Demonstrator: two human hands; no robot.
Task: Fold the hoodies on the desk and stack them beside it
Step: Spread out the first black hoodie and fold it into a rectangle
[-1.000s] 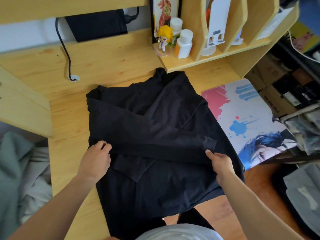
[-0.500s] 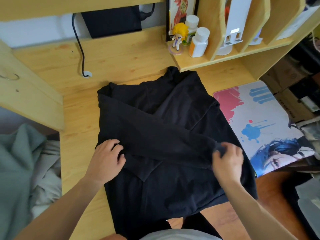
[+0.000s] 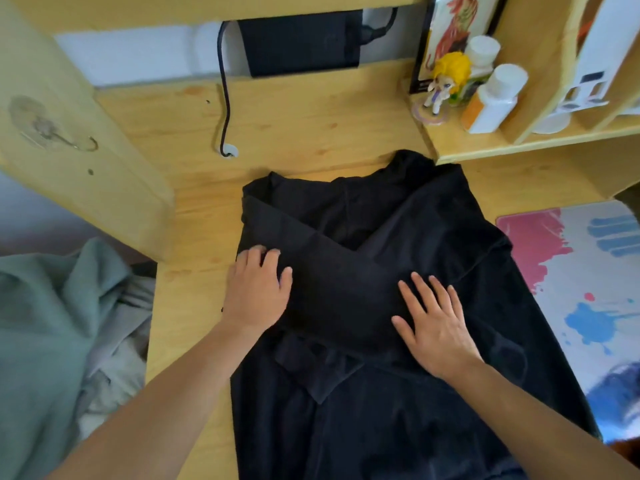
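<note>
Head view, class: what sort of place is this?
Probably a bedroom or dorm study desk: a wooden desk with a cubby shelf, a figurine, and an illustrated desk mat.

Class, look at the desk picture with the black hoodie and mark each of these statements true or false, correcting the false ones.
1. Both hands lie flat on the hoodie. True: left hand, right hand.
2. The hoodie is white. False: it is black.
3. A sleeve is folded across its front. True.
4. The figurine stands on the mat. False: it stands on the shelf.
5. A cable goes into a hole in the desk. True.
</note>
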